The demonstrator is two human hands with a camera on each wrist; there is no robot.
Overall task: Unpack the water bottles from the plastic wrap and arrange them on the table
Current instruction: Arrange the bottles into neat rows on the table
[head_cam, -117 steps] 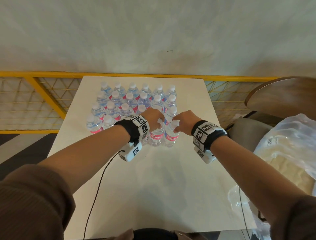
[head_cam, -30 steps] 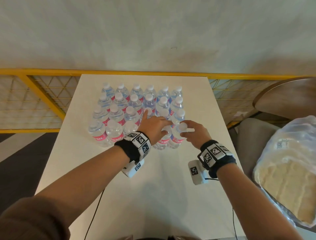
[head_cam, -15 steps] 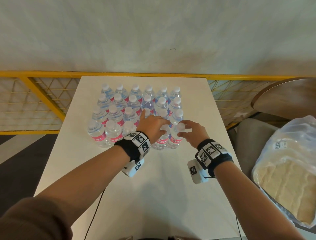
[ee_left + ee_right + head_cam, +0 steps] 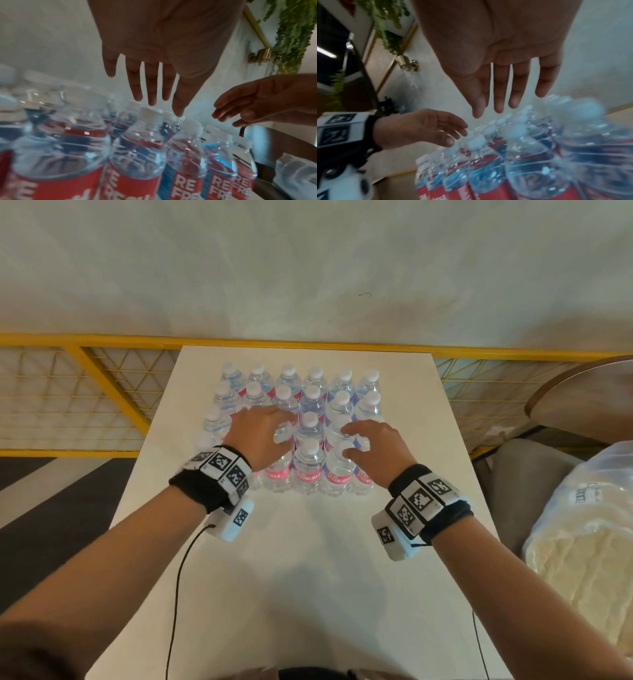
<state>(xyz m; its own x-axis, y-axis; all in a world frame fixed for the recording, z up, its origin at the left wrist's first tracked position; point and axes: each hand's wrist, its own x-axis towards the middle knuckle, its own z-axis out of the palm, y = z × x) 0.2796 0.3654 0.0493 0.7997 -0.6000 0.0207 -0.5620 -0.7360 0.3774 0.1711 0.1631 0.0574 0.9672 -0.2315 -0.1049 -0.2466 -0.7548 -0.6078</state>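
Several clear water bottles (image 4: 309, 460) with white caps and red-and-blue labels stand upright in a tight block on the white table (image 4: 308, 577). My left hand (image 4: 270, 433) hovers over the front-left bottles with its fingers (image 4: 151, 86) straight and holding nothing. Over the front-right bottles my right hand (image 4: 359, 440) is spread, fingers (image 4: 499, 94) relaxed and just above the caps (image 4: 475, 140). One front bottle stands uncovered between the two hands. In the wrist views the bottles (image 4: 137, 151) fill the lower half.
A yellow mesh railing (image 4: 102, 378) runs behind the table below a pale wall. To the right are a round wooden tabletop (image 4: 589, 395), a grey seat (image 4: 513, 474) and a clear plastic bag (image 4: 582, 525) with beige contents. A cable (image 4: 178, 577) trails from my left wrist.
My right hand has let go of the front-right bottle cap and opened. My left hand has slid left off the middle bottles. Both now hover spread over the block.
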